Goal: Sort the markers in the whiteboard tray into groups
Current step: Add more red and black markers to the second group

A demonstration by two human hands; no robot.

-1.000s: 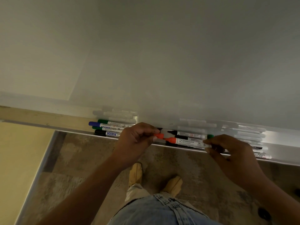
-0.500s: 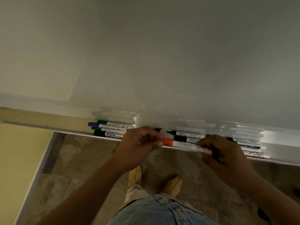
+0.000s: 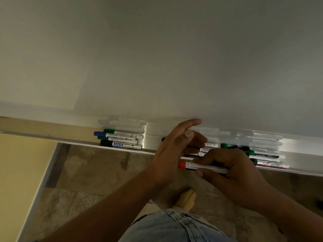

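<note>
Red marker (image 3: 206, 167): white cylindrical barrel, red cap, lying level just outside the tray's (image 3: 300, 161) front lip. The right hand (image 3: 232, 173) grips it between curled fingers and thumb.
Left hand (image 3: 173, 152): fingers stretched out loosely over the tray's middle, holding nothing.
Tray: smooth silver metal channel.
Four markers (image 3: 122, 139): capped, stacked at the tray's left end.
Pile (image 3: 262, 151): mixed markers at its right end.
Whiteboard (image 3: 174, 67): glossy, above the tray.
Floor (image 3: 87, 175): mottled brown, below the tray.

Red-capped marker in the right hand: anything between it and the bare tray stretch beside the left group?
Yes: the left hand, fingers straight, lies just left of the red-capped marker held by the right hand, between it and the bare tray stretch. Nothing else visible is in the way.
</note>
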